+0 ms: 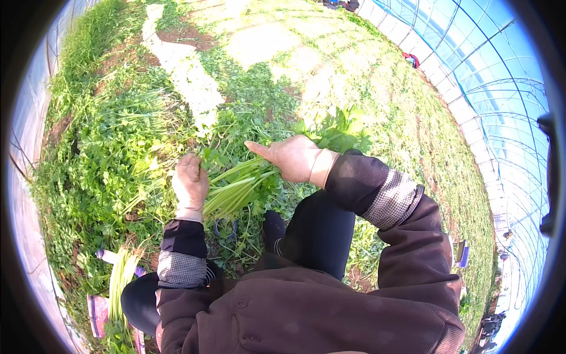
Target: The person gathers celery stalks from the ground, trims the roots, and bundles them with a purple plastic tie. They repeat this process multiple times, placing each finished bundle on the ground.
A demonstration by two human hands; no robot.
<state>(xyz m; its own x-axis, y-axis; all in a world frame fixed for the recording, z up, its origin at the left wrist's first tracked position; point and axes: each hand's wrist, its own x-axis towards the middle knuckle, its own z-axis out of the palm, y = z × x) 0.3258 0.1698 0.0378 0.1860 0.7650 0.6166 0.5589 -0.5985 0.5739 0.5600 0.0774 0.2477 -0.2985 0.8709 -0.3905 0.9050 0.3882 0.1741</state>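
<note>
A loose bunch of leafy green stalks, which looks like celery (241, 188), is held low in front of me. My right hand (294, 158), in a thin pale glove, is shut around it, the index finger pointing left. Leafy tops (342, 132) spread out beyond that hand. My left hand (191, 182), also gloved, is curled by the bunch's left end. A small leafy sprig (213, 158) shows at its fingertips; part of the grip is hidden. The pale stalks pass beside or behind the left wrist.
Cut stalks with roots (121, 274) lie at lower left across a pink-sided object (98, 312) and a white-and-purple cylinder (108, 255). A bluish ring (225, 228) lies near my foot (273, 228). Cut greens (146, 115) cover the ground. Greenhouse hoops (495, 88) curve along the right.
</note>
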